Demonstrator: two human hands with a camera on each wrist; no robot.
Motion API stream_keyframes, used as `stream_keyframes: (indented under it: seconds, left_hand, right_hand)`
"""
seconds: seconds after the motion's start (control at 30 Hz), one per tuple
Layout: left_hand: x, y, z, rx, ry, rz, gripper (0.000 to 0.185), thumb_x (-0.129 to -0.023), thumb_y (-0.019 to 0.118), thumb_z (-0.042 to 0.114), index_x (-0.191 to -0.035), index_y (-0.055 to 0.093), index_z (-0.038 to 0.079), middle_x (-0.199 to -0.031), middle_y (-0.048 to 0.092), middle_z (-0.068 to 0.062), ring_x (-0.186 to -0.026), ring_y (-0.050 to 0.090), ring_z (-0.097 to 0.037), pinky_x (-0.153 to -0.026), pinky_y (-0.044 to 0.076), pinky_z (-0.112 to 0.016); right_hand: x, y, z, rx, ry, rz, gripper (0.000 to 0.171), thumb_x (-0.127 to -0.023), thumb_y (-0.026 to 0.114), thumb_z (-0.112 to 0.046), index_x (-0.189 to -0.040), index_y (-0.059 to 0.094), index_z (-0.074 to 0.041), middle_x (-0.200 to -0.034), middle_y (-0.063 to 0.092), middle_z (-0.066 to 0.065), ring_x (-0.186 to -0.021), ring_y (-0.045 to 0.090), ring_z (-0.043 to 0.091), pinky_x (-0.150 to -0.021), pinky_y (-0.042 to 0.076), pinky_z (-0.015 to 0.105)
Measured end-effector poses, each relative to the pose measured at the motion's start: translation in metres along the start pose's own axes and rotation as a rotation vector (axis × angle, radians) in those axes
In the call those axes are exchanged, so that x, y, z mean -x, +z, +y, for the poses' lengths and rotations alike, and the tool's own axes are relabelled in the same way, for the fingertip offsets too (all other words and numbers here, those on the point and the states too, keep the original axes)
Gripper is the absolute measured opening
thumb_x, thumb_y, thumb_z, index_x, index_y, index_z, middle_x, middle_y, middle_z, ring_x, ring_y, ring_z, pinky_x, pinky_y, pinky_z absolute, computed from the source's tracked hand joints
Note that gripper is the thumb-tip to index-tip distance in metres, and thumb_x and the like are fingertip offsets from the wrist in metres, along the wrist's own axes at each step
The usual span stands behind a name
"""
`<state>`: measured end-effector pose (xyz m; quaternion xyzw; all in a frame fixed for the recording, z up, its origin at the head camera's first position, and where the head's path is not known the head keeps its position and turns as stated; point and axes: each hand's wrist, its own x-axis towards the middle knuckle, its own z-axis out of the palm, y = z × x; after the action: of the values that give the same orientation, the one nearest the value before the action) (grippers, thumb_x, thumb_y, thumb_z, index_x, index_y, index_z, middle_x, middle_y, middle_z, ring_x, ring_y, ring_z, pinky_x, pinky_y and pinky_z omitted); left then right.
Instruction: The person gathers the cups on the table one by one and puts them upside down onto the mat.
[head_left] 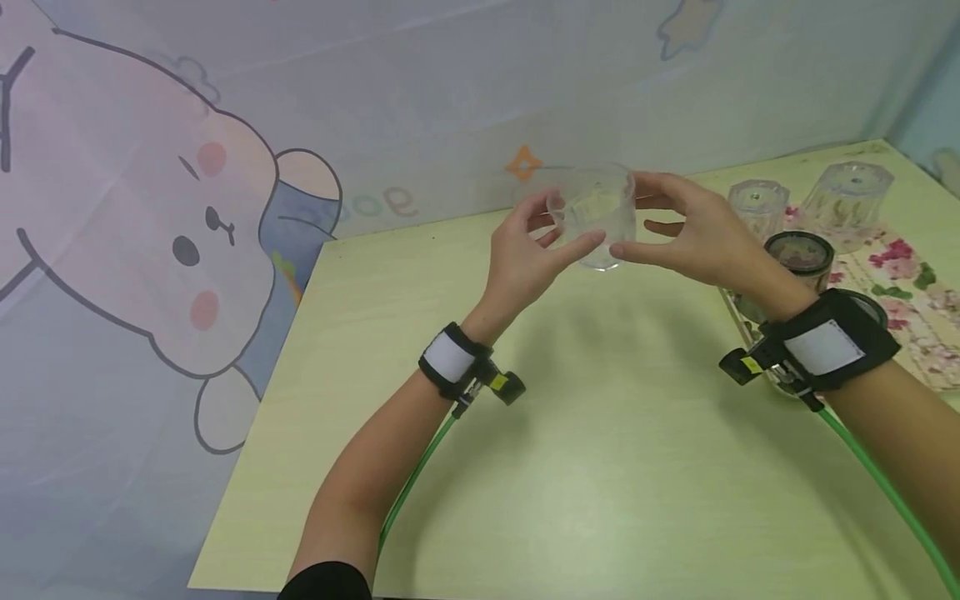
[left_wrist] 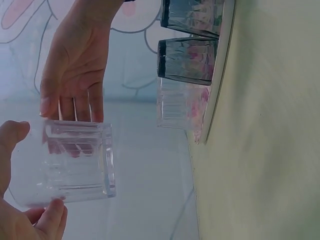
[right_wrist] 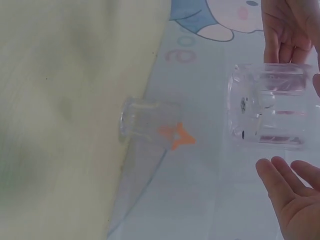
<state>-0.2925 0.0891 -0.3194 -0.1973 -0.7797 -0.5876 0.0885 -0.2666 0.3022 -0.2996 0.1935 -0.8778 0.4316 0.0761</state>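
A clear plastic cup (head_left: 600,212) is held on its side in the air above the pale green table (head_left: 600,467). My left hand (head_left: 570,229) pinches it, thumb on one side and a fingertip on the other, as the left wrist view shows (left_wrist: 32,172). My right hand (head_left: 637,217) is at the cup's other side with its fingers nearly straight. Its fingertips (left_wrist: 82,112) touch the cup's wall (left_wrist: 75,165). In the right wrist view the cup (right_wrist: 270,107) sits between my right thumb and fingers (right_wrist: 290,195), with a small gap on the finger side.
A second clear cup (right_wrist: 147,122) stands at the table's far edge by the cartoon-printed backdrop (head_left: 187,250). To the right, a floral tray (head_left: 915,308) carries three upturned cups (head_left: 847,200), one of them dark-rimmed (head_left: 798,250). Green cables trail from both wrist straps.
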Motion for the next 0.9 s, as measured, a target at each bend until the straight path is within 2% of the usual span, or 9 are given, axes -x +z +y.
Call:
stream_keyframes:
  seconds: [0.3, 0.43, 0.7, 0.9]
  left_hand:
    - [0.001, -0.001, -0.005, 0.077, -0.053, 0.038, 0.062, -0.077, 0.080, 0.029, -0.131, 0.053, 0.013, -0.129, 0.058, -0.004, -0.110, 0.059, -0.009, -0.093, 0.053, -0.018]
    - [0.002, -0.001, -0.007, 0.105, -0.060, 0.051, 0.060, -0.077, 0.080, 0.029, -0.129, 0.054, 0.014, -0.125, 0.058, 0.000, -0.109, 0.059, -0.009, -0.092, 0.053, -0.018]
    - [0.002, 0.001, -0.014, 0.187, -0.064, 0.082, 0.051, -0.079, 0.078, 0.024, -0.123, 0.057, 0.010, -0.124, 0.059, -0.005, -0.108, 0.061, -0.011, -0.092, 0.053, -0.018]
    - [0.002, 0.004, -0.018, 0.246, -0.074, 0.104, 0.047, -0.082, 0.076, 0.022, -0.122, 0.057, 0.007, -0.121, 0.059, -0.002, -0.107, 0.060, -0.009, -0.081, 0.055, -0.017]
  right_hand:
    - [0.000, 0.010, 0.011, -0.065, 0.038, -0.007, 0.082, -0.081, 0.077, -0.026, -0.149, 0.033, -0.017, -0.150, 0.040, 0.009, -0.132, 0.046, 0.029, -0.104, 0.045, 0.047]
    - [0.000, 0.014, 0.014, -0.083, 0.058, -0.018, 0.081, -0.081, 0.076, -0.027, -0.149, 0.032, -0.018, -0.151, 0.037, 0.009, -0.134, 0.045, 0.030, -0.104, 0.044, 0.047]
    - [-0.002, 0.021, 0.022, -0.091, 0.084, -0.007, 0.082, -0.081, 0.077, -0.027, -0.149, 0.032, -0.021, -0.151, 0.038, 0.007, -0.133, 0.046, 0.028, -0.103, 0.045, 0.046]
    - [-0.003, 0.024, 0.024, -0.117, 0.089, -0.005, 0.081, -0.082, 0.076, -0.025, -0.149, 0.032, -0.020, -0.152, 0.037, 0.007, -0.134, 0.045, 0.028, -0.104, 0.045, 0.046]
